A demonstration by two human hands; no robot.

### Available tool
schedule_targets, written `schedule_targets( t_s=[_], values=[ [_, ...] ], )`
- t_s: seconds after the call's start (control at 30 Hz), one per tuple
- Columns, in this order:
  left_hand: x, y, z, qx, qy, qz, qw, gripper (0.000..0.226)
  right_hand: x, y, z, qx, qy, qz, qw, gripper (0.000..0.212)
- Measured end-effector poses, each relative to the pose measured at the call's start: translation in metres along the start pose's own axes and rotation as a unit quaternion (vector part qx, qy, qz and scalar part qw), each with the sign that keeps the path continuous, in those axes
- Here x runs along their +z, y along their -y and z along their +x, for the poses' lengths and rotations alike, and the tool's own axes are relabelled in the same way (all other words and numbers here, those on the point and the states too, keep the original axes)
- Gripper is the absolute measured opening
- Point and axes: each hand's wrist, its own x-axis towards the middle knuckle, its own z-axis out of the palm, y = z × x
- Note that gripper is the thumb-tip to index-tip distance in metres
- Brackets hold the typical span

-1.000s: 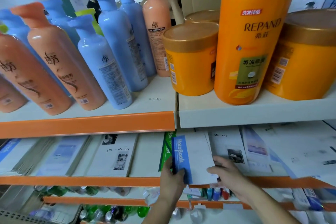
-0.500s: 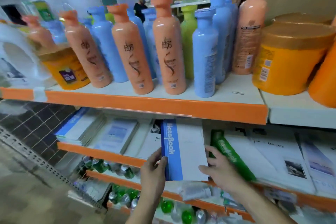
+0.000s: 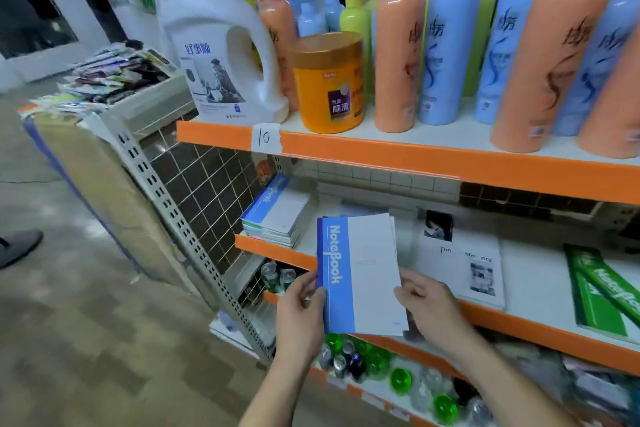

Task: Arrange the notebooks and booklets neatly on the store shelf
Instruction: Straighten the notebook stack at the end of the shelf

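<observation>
I hold a thin stack of blue-and-white notebooks [image 3: 363,274] upright in front of the middle shelf [image 3: 540,326]. My left hand [image 3: 301,308] grips its blue spine edge, and my right hand [image 3: 429,305] pinches its right edge. A pile of similar blue notebooks [image 3: 277,215] lies at the shelf's left end. To the right lie white "Memory" booklets [image 3: 464,263], and green notebooks [image 3: 602,288] lie further right.
The upper shelf [image 3: 381,152] carries a white detergent jug [image 3: 221,55], an orange jar [image 3: 329,80] and several tall bottles. Green-capped bottles [image 3: 374,360] fill the lower shelf. A box with magazines [image 3: 114,76] stands left, a shoe [image 3: 17,248] on the floor.
The view has swung left along the shelf. Both hands have carried the blue notebooks leftward, past the white booklets, toward the blue pile at the shelf's left end.
</observation>
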Motion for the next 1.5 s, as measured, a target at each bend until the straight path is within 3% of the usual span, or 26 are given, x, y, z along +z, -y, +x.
schedule_targets(
  t_s=[0.27,0.4,0.63,0.73,1.0,1.33,1.5],
  values=[
    [-0.025,0.002,0.081,-0.009,-0.011,0.053,0.999,0.032,0.045,0.009,0.079,0.006,-0.044,0.03,0.999,0.032],
    [-0.042,-0.008,0.129,-0.004,-0.027,0.076,0.997,0.028,0.072,0.016,0.128,0.037,-0.018,0.035,0.999,0.029],
    [-0.07,-0.005,0.223,0.011,0.017,0.102,0.995,0.024,0.113,0.02,0.199,0.07,0.008,0.018,0.997,0.032],
    [-0.08,0.001,0.27,0.063,0.046,0.134,0.988,0.023,0.133,0.03,0.222,0.074,-0.018,0.044,0.996,0.04],
    [-0.109,0.005,0.368,0.111,0.138,0.14,0.974,0.025,0.189,0.044,0.26,0.06,-0.064,0.02,0.996,0.033],
    [-0.12,0.016,0.376,0.134,0.183,0.128,0.966,0.026,0.212,0.041,0.256,0.091,-0.053,-0.044,0.993,0.046],
    [-0.122,0.03,0.375,0.103,0.187,0.138,0.967,0.024,0.209,0.036,0.257,0.09,-0.038,-0.073,0.993,0.052]
  ],
)
